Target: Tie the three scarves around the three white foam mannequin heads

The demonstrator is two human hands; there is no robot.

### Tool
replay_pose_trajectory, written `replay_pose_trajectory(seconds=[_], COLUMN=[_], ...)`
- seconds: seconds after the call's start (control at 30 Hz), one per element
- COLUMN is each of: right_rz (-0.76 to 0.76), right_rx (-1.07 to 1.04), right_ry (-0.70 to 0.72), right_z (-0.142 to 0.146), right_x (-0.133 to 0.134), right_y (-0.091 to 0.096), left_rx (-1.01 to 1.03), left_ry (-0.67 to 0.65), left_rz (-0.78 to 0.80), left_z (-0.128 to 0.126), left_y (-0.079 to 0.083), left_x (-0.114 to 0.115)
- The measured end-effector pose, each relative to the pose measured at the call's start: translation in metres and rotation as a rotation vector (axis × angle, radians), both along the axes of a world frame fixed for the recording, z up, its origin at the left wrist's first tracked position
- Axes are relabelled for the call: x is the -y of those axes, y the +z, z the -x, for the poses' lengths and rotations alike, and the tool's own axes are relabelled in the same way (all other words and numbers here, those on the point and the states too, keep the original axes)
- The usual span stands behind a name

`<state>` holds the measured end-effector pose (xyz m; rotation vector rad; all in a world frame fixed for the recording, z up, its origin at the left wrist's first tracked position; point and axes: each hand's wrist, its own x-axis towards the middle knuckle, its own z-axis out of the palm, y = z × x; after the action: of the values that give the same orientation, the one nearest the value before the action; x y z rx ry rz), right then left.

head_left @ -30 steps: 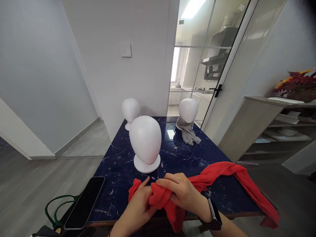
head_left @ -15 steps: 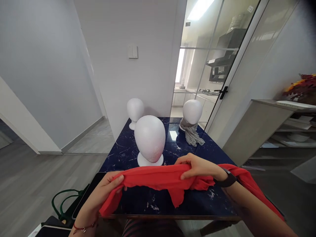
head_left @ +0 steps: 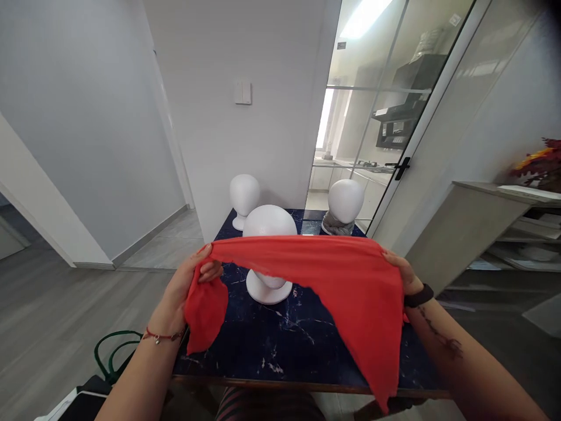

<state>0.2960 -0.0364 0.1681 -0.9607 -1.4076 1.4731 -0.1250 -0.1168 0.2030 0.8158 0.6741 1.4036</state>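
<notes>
A red scarf [head_left: 307,263] is stretched level between my two hands, above the dark blue marbled table. My left hand [head_left: 186,283] is closed on its left end, and a bunched piece hangs below those fingers. At the right, my right hand [head_left: 403,272] grips the cloth near its top edge, and a long pointed flap drops from there past the table's front edge. Behind the scarf stands a white foam mannequin head [head_left: 269,221]. The cloth covers the middle of this head, while its top and round base show.
Another white foam head [head_left: 244,199] stands at the back left of the table [head_left: 280,345]. A third head [head_left: 346,200], at the back right, has a grey scarf [head_left: 337,226] around its neck. Green-handled bag [head_left: 109,356] lies at lower left; a shelf unit [head_left: 477,234] stands right.
Both hands have risen and my right hand has moved outward to the right. The red scarf is now spread wide and higher, in front of the nearest head.
</notes>
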Motion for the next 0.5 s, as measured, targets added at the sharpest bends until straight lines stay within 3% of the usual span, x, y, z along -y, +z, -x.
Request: replay_pose_trajectory(seconds=[0.1,0.23,0.3,0.4,0.5], right_rz=[0.010,0.006,0.010,-0.007,-0.008], right_rx=[-0.070,0.333,0.552,0.610,0.380], right_ry=[-0.011,0.422,0.522,0.382,0.067], right_z=[0.012,0.025,0.026,0.021,0.017], right_x=[-0.004,-0.010,-0.019,-0.041,-0.072], right_y=[0.018,0.043,0.051,0.059,0.069], left_rx=[0.099,0.192,0.175,0.147,0.150], left_ry=[0.010,0.046,0.040,0.011,-0.012], left_rz=[-0.015,-0.075,-0.072,-0.078,-0.110], left_z=[0.001,0.012,0.018,0.026,0.030], left_y=[0.013,0.027,0.032,0.038,0.046], left_x=[-0.015,-0.030,-0.037,-0.046,-0.057])
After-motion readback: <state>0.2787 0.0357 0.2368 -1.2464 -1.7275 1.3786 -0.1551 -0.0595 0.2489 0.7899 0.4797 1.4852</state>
